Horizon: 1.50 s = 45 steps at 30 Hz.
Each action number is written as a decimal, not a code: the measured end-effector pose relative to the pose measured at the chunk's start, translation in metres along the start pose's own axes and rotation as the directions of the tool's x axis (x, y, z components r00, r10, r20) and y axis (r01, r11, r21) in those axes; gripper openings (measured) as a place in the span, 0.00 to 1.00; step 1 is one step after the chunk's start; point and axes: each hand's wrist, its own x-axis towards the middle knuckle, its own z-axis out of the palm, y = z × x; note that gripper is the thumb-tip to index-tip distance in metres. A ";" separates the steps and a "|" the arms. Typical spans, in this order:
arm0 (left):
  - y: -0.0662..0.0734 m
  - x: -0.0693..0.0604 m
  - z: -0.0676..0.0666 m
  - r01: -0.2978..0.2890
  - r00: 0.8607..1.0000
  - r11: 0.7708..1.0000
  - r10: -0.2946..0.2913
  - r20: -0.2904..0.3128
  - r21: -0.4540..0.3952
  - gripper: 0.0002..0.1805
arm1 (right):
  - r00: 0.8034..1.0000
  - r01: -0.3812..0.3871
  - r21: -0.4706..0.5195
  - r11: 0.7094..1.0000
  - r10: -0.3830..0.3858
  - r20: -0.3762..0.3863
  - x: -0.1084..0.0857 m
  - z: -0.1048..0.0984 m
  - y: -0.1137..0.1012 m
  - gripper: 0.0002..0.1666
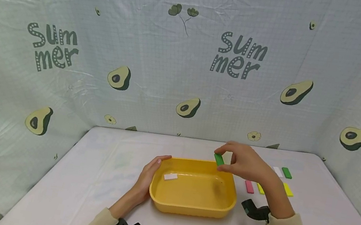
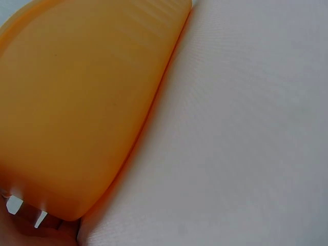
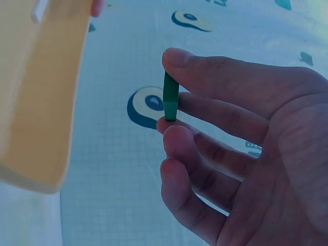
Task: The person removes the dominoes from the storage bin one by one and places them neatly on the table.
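Between thumb and fingertips, my right hand [image 1: 247,161] pinches a small green block [image 1: 218,159] above the back right corner of a yellow plastic tub [image 1: 189,211]. The right wrist view shows the green block [image 3: 170,97] edge-on, with the tub's wall [image 3: 56,128] at the left. My left hand [image 1: 147,176] grips the tub's left side, fingers round the back left corner. In the left wrist view only part of that hand [image 2: 36,230] shows, below the tub's wall [image 2: 87,102]. A white block [image 1: 171,176] lies inside the tub.
Right of the tub, partly behind the right arm, lie a pink block [image 1: 249,187], yellow blocks [image 1: 288,189], a white block [image 1: 277,171] and a green block [image 1: 286,173]. The white-covered table [image 1: 101,179] meets a printed curtain [image 1: 161,53] at the back and sides.
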 end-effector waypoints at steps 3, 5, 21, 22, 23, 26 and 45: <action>0.000 0.000 0.000 -0.003 1.000 1.000 0.003 0.003 -0.002 0.28 | 1.000 0.014 -0.010 1.000 -0.014 -0.020 -0.001 -0.003 0.003 0.25; 0.000 0.000 0.000 -0.005 1.000 1.000 0.005 0.006 -0.003 0.28 | 0.999 0.018 -0.019 1.000 -0.018 -0.035 -0.002 -0.005 0.005 0.25; 0.002 -0.003 -0.001 0.012 1.000 1.000 -0.012 0.001 -0.022 0.28 | 0.995 -0.009 -0.052 0.999 0.004 -0.104 -0.029 -0.027 0.028 0.24; 0.001 -0.003 -0.001 0.014 1.000 1.000 -0.014 0.001 -0.022 0.28 | 0.995 -0.018 -0.049 0.999 0.013 -0.102 -0.031 -0.029 0.030 0.25; 0.001 -0.003 -0.002 0.016 1.000 1.000 -0.016 0.000 -0.024 0.28 | 0.995 -0.026 -0.045 0.999 0.021 -0.099 -0.033 -0.030 0.033 0.25; 0.000 -0.004 -0.002 0.019 1.000 0.999 -0.019 0.001 -0.027 0.28 | 0.994 -0.052 -0.047 0.998 0.048 -0.098 -0.039 -0.033 0.042 0.28; 0.001 -0.002 0.001 0.013 1.000 0.999 -0.013 0.010 -0.030 0.28 | 0.960 -0.266 -0.019 0.964 0.262 -0.100 -0.073 -0.054 0.115 0.32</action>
